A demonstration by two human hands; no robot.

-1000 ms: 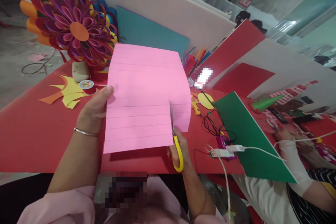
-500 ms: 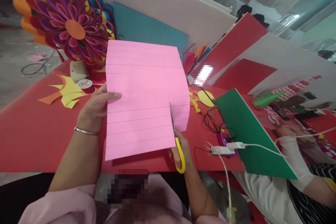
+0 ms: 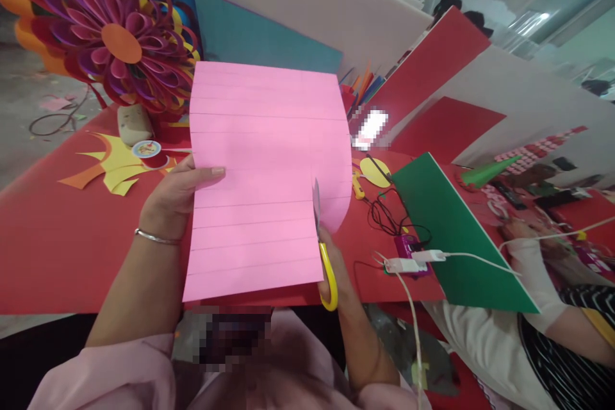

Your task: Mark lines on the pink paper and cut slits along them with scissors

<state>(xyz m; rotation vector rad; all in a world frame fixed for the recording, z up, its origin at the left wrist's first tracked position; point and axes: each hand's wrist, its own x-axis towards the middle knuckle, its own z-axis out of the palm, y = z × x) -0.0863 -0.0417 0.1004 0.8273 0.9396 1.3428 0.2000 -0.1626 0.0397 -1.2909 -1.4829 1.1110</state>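
A large pink sheet (image 3: 254, 160) ruled with several dark lines is held up over the red table. My left hand (image 3: 177, 189) pinches its left edge, thumb on the front, the other fingers behind. Yellow-handled scissors (image 3: 328, 275) are in my right hand (image 3: 334, 256) at the lower right of the sheet. Their blades point away from me, along a cut that runs up from the bottom edge. The cut strip on the right bends away behind the blades. Part of my right hand is hidden behind the sheet and the handle.
Yellow and orange paper scraps (image 3: 115, 170), a ribbon roll (image 3: 148, 152) and a large paper flower (image 3: 122, 41) are on the left. To the right are a yellow glue gun (image 3: 358, 186), a power strip (image 3: 408, 262), a green board (image 3: 461, 230) and a co-worker's arm (image 3: 533, 262).
The scissors have gone slightly farther up the sheet, and the strip to their right curls back more. The camera view has shifted a little.
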